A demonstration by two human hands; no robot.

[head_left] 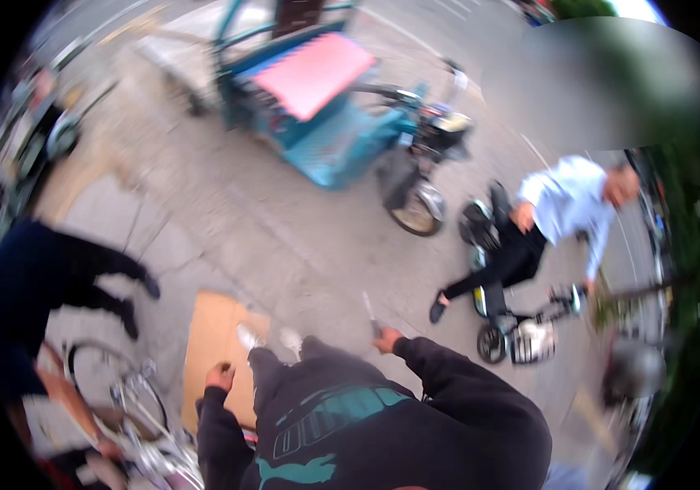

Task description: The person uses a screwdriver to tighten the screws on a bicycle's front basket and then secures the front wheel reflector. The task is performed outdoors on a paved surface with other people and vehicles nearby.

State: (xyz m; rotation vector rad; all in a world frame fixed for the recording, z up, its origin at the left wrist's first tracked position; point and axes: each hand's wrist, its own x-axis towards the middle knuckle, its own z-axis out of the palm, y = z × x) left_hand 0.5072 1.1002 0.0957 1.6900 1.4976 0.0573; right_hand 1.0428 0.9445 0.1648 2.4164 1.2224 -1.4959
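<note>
In front of my right side, my right hand [386,340] is closed around a slim tool [370,309] that looks like a screwdriver. Its thin, pale shaft points away from me, blurred by motion. My left hand [221,376] hangs above a flat sheet of brown cardboard [213,343] on the pavement. The left fingers look curled in, and whatever they may hold cannot be made out. One of my light shoes [248,336] is at the cardboard's edge, the other [291,340] just right of it.
A bicycle [125,392] stands close on my left, with a person in dark clothes [35,269] bent beside it. Ahead is a blue cargo tricycle [325,151] with a pink seat cover. To the right, a person in a light shirt [570,200] straddles a small scooter [493,306].
</note>
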